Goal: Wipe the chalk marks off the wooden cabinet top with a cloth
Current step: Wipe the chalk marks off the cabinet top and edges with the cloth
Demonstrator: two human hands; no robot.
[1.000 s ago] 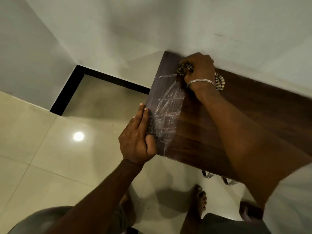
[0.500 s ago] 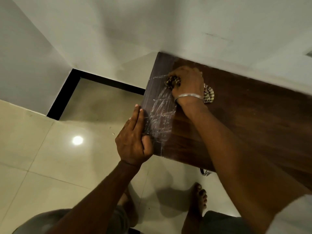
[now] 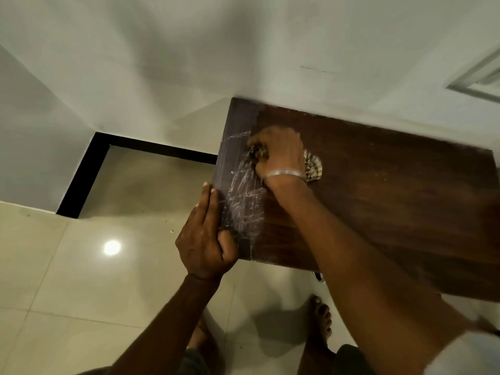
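Observation:
The dark wooden cabinet top [image 3: 392, 190] runs along the white wall. White chalk marks [image 3: 243, 201] cover a strip near its left end. My right hand [image 3: 281, 152] grips a bunched brown-and-white patterned cloth [image 3: 313, 165] and presses it on the wood just right of the marks; a silver bangle circles that wrist. My left hand [image 3: 205, 236] lies with straight fingers along the cabinet's left edge, its thumb on the top near the front corner.
A white wall [image 3: 243, 50] rises behind the cabinet. Glossy beige floor tiles [image 3: 81, 280] with a lamp reflection lie to the left. A black-framed recess [image 3: 89, 171] is in the floor corner. My bare feet [image 3: 322, 318] stand below the cabinet's front edge.
My right hand has slid the cloth from the back left corner toward me along the chalk strip. The left hand has stayed on the edge.

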